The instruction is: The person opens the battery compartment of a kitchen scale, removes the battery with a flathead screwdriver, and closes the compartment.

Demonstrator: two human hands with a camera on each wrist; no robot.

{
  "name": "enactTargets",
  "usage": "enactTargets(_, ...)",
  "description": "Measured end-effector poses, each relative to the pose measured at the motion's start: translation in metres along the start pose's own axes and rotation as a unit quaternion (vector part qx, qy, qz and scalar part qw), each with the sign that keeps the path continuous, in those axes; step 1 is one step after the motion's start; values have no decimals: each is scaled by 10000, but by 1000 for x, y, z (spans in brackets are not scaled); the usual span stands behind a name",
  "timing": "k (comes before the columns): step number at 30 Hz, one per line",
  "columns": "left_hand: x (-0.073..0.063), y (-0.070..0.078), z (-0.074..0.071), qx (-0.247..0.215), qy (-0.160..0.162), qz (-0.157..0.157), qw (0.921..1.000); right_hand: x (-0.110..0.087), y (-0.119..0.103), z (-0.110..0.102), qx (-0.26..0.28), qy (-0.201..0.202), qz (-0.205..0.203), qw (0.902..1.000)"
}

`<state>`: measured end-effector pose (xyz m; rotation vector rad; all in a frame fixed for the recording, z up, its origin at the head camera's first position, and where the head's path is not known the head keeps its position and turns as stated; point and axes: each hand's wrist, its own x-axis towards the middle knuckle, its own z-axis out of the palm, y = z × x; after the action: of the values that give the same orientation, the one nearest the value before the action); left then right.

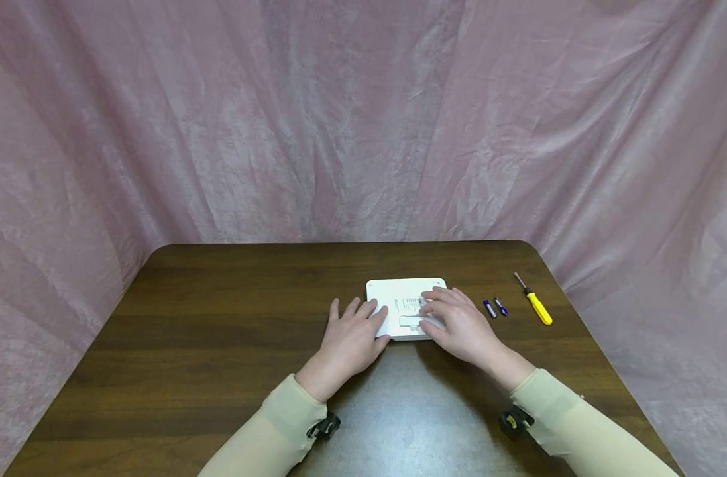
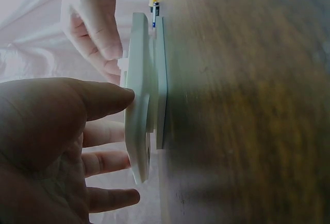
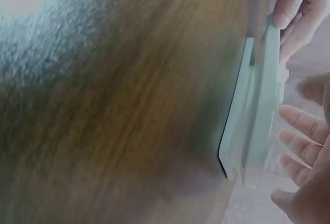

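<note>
A flat white device (image 1: pixel 393 291), built in two layers, lies on the table with a printed label and battery cover (image 1: pixel 409 320) facing up. At its left end my left hand (image 1: pixel 348 338) rests with spread fingers. The left wrist view shows that thumb (image 2: pixel 111 100) touching the device's edge. My right hand (image 1: pixel 458 324) is over the right part of the device, fingers slightly bent and spread. In the right wrist view, the right fingertips (image 3: pixel 289 136) are close to the device's upper face, and a small white piece (image 3: pixel 283 74) stands out from it.
Two small blue-and-white batteries (image 1: pixel 490 309) lie right of the device. Beyond them is a screwdriver (image 1: pixel 539 308) with a yellow handle. The dark wooden table (image 1: pixel 220 318) ends at a pink curtain (image 1: pixel 339 132). A dark band with a small device circles each sleeve.
</note>
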<state>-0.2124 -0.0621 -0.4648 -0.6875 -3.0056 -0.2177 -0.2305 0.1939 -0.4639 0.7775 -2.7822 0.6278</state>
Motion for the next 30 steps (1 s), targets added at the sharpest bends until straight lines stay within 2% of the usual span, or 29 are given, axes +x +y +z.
enactTargets(9,1,0,1,-4,20,18,10000,4,-2,3,206,-76,182,9996)
enactTargets(22,1,-1,2,2,-58,-15,10000,9,1,5,458,-51,128,9989)
enactTargets(30,1,0,1,-17,-82,-27,10000,12,6,8,184,52,-66,9998)
